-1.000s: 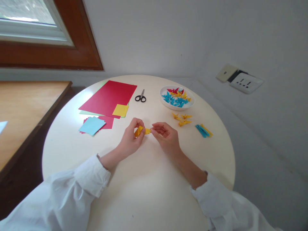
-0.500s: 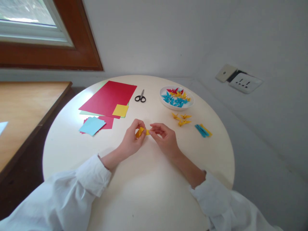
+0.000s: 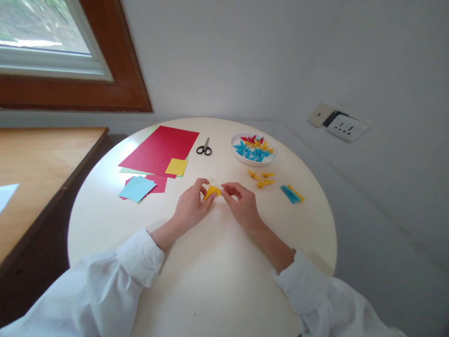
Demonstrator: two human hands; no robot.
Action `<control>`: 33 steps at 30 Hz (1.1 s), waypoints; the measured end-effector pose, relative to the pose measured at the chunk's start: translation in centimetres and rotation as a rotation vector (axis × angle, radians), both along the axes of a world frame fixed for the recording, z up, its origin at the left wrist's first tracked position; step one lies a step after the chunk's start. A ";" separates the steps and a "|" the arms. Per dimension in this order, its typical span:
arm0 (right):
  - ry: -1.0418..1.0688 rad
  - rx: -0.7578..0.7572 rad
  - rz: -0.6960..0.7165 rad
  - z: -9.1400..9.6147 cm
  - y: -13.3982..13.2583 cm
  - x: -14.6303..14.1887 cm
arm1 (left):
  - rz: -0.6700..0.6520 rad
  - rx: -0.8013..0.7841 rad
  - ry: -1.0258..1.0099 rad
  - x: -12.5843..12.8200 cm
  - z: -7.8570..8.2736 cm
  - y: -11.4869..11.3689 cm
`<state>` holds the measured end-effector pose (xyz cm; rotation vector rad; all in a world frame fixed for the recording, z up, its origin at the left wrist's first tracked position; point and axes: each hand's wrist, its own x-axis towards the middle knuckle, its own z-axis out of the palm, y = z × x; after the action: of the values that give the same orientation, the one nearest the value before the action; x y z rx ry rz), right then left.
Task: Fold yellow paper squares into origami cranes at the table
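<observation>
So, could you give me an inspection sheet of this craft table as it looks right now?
Surface: round cream table.
Things in hand: yellow folded paper, pinched from both sides.
Clutter: red sheet, yellow square, light blue sheet, scissors, white dish holding paper cranes, three yellow cranes, blue and yellow strips.
Grips: left hand and right hand, both shut on the yellow folded paper.
Cables: nothing seen.
Surroundings: window, wooden ledge, wall socket.

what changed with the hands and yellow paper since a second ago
The left hand and right hand have drawn closer together, both still pinching the yellow paper, which now shows as a triangle rather than a stretched strip. The scissors, dish of cranes and red sheet lie as before.
</observation>
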<state>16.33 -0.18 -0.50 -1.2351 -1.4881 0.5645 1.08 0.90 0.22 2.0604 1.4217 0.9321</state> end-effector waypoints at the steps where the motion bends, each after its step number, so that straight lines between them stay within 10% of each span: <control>1: -0.014 0.007 0.004 0.0 0.0 0.0 | 0.002 -0.023 -0.002 0.0 0.0 0.0; 20: -0.200 0.217 -0.056 -0.9 0.5 -0.7 | -0.092 -0.113 -0.391 0.8 -1.5 0.0; 33: -0.260 0.321 0.004 -0.9 0.4 -0.3 | -0.113 -0.496 -0.867 0.9 -0.6 -0.1</control>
<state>16.03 0.24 -1.43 -1.0810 -1.7200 0.1595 1.94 0.84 -0.42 1.1262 0.9140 1.0901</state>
